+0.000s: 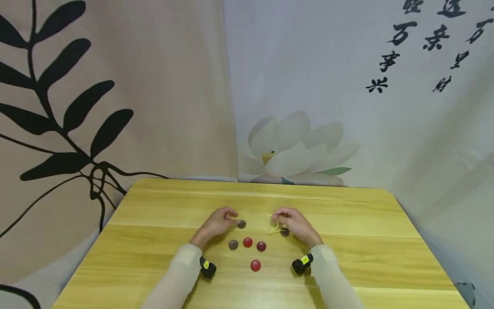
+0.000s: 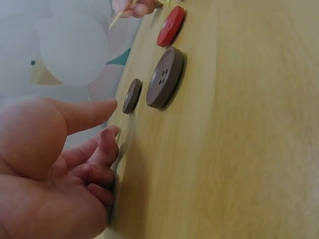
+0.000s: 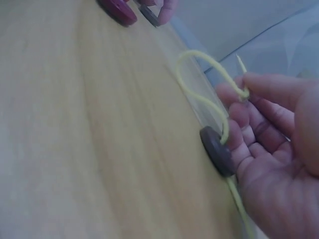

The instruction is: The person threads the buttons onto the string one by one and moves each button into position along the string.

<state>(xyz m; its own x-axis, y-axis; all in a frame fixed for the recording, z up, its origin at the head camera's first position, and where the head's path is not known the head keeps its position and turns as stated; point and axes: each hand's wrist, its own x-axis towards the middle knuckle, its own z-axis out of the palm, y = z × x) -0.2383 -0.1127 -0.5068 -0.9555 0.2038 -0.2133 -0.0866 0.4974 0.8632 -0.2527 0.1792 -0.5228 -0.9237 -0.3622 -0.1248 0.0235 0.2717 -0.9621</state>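
My right hand (image 1: 295,222) pinches a yellow cord (image 3: 212,59) between thumb and fingertips. A thin pointed tip (image 3: 241,63) sticks up past them. The cord loops down to a dark brown button (image 3: 217,151) and continues below it, so the button appears threaded on it. That button hangs tilted beside the lower fingers. On the left, my left hand (image 1: 219,220) reaches toward a brown button (image 1: 241,224) lying flat on the table. Its thumb points at the button's edge, with a small gap visible in the left wrist view, and the other fingers are loosely bent.
Nearer the front of the wooden table (image 1: 154,257) lie a four-holed greyish-brown button (image 1: 233,244), a red button (image 1: 248,242), a dark red button (image 1: 261,246) and another red button (image 1: 255,265). Printed curtains (image 1: 185,86) hang behind the table's far edge.
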